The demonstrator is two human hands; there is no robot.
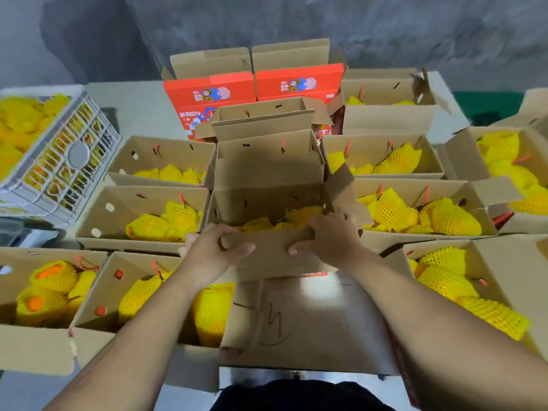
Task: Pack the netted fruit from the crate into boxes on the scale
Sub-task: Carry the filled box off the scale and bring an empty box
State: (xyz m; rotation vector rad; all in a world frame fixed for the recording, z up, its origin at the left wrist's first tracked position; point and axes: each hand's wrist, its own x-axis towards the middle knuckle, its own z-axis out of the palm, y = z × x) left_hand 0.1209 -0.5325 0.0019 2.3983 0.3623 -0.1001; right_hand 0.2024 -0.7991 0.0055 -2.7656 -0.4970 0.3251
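Observation:
An open cardboard box (268,179) sits in the middle of the table with yellow netted fruit (299,216) in its bottom. My left hand (212,252) and my right hand (329,240) both grip the box's near wall, fingers curled over its top edge. A white plastic crate (63,170) heaped with yellow netted fruit (22,120) stands at the far left. Below my forearms lies a flat cardboard sheet (305,321) with a pen mark on it; a shiny metal surface (258,378) shows under its near edge. Whether that is the scale I cannot tell.
Several open boxes holding netted fruit surround the middle one, left (139,215), right (415,209) and near (53,292). Two red printed boxes (296,83) stand upright at the back. A grey wall rises behind the table.

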